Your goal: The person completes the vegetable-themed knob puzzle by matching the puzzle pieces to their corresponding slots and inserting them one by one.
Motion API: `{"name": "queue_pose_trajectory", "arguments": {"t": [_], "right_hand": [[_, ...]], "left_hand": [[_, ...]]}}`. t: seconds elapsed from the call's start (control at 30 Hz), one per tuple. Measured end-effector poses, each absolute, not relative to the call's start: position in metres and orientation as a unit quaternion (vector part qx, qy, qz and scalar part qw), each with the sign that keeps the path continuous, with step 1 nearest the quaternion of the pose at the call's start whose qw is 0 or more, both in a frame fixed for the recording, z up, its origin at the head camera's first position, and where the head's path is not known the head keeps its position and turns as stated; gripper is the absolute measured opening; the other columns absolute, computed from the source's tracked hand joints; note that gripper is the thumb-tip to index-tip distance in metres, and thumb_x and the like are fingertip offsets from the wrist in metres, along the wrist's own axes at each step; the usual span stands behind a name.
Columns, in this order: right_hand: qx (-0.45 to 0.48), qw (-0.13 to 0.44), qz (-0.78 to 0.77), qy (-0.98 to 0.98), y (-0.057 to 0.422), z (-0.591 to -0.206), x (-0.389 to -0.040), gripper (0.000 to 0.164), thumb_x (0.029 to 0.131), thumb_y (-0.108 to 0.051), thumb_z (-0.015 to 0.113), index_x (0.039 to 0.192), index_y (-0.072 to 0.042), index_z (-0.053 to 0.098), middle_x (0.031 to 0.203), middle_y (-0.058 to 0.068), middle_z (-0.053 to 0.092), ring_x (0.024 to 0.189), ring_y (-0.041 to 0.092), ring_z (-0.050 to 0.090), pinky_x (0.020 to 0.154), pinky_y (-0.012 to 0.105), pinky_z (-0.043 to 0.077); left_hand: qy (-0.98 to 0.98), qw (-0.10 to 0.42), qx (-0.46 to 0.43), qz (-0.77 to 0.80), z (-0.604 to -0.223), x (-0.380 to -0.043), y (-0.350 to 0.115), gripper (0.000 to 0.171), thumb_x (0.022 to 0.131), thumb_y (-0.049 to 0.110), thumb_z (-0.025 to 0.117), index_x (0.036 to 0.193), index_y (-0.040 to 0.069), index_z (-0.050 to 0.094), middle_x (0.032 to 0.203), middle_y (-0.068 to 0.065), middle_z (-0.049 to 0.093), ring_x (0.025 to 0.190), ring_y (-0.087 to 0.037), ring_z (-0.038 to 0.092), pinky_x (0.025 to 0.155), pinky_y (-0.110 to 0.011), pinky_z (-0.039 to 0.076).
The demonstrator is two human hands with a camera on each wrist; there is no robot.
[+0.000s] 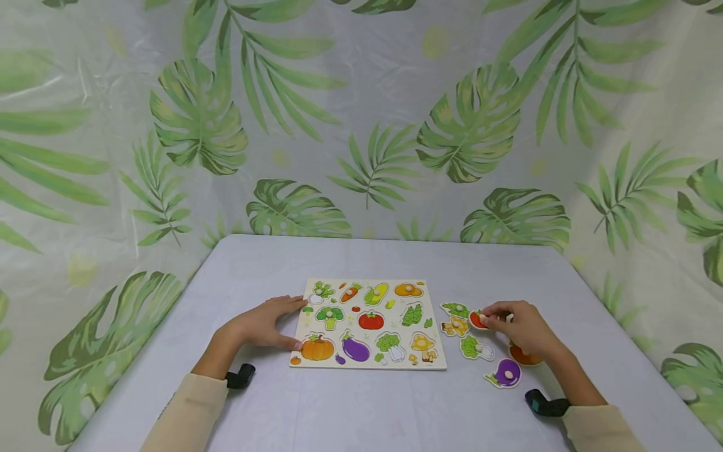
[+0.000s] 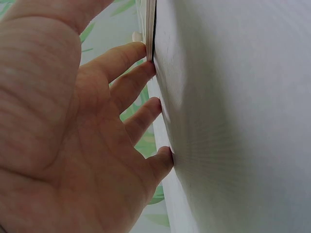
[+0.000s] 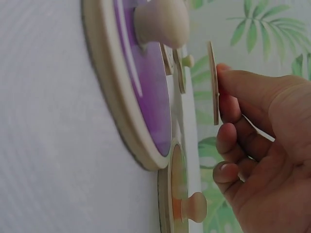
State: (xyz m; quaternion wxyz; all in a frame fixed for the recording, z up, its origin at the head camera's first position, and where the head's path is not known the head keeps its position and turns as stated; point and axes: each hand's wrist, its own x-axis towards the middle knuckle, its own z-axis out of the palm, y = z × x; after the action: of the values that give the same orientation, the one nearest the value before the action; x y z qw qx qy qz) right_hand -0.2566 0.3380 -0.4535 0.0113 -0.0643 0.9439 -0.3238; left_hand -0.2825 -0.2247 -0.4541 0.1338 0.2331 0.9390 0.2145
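A pale wooden vegetable puzzle board (image 1: 364,362) lies flat on the table in the head view. My left hand (image 1: 264,323) rests at its left side, thumb by the printed pumpkin; in the left wrist view, my fingertips (image 2: 140,50) meet the board's edge. My right hand (image 1: 522,326) pinches a red tomato puzzle piece (image 1: 477,320) by its knob. In the right wrist view, the held piece (image 3: 214,85) is clear of the table, seen edge-on. The board's tomato spot (image 1: 371,321) is at its middle, with no knob on it.
Loose knobbed pieces lie right of the board: a pea pod (image 1: 452,307), a mushroom (image 1: 455,327), a cabbage (image 1: 473,347), an eggplant (image 1: 504,375) and a partly hidden orange piece (image 1: 524,357). Knobbed broccoli (image 1: 327,317) and corn (image 1: 377,294) sit in the board. A leaf-print sheet (image 1: 361,125) hangs behind.
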Motion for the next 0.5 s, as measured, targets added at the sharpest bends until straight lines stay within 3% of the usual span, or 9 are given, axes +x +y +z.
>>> {"name": "queue_pose_trajectory", "arguments": {"t": [0.5], "right_hand": [[-0.064, -0.027, -0.330, 0.941, 0.327, -0.450, -0.261, 0.031, 0.095, -0.037, 0.075, 0.115, -0.013, 0.077, 0.090, 0.002, 0.066, 0.086, 0.023, 0.052, 0.055, 0.025, 0.040]], "left_hand": [[0.939, 0.134, 0.233, 0.213, -0.452, -0.281, -0.223, 0.102, 0.078, 0.059, 0.083, 0.160, 0.018, 0.040, 0.169, -0.011, 0.031, 0.157, -0.043, 0.021, 0.123, -0.069, 0.021]]}}
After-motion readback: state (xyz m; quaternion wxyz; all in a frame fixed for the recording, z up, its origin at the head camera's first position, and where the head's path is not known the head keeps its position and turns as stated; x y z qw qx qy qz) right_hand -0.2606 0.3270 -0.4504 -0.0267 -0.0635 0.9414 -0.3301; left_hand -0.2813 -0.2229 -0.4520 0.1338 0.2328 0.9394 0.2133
